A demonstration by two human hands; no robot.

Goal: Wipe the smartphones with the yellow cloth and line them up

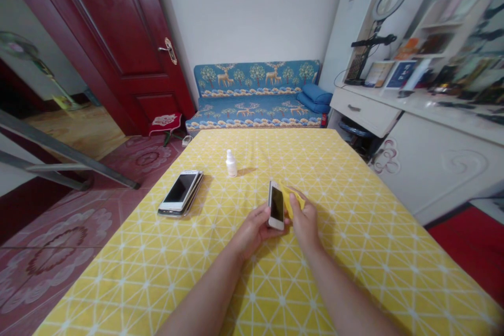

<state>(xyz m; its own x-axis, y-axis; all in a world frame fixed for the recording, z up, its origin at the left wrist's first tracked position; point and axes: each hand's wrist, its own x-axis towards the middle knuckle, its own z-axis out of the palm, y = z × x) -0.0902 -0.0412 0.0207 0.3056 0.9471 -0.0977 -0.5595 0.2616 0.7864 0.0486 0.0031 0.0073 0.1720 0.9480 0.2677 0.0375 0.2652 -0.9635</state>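
My left hand (256,226) grips a white smartphone (277,205) with a dark screen, held tilted above the table near its middle. In my right hand (306,220) a yellow cloth (292,200) is pinched under the thumb, close against the phone's right edge. Whether the cloth touches the phone I cannot tell. Beyond my hands a small white spray bottle (231,164) stands upright. To the left lies a stack of phones (181,192), a white one with a black screen on top; those below are mostly hidden.
A yellow cloth with white lines covers the table (252,283). Past its far edge is a blue patterned sofa (252,107). A white dresser (394,100) with bottles and a ring light (390,0) stands right; a metal ladder (71,167) and red stool (165,123) are left.
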